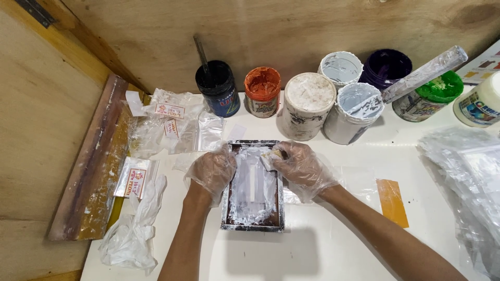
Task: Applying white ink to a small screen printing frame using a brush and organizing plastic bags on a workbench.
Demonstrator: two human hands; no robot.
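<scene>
Left grip [212,171] is clamped on the left edge of the small screen frame [253,185], flat on the bench [312,250]. Right grip [301,165] pinches a little scraper [271,158] at the frame's top. I'd say keep it flat and drag evenly.

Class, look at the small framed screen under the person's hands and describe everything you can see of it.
The small framed screen is a dark rectangular frame lying flat on the white table, smeared with white paint around a clear central slot. The gloved left hand steadies its left edge; the gloved right hand presses a small pale piece on its upper right.
</scene>
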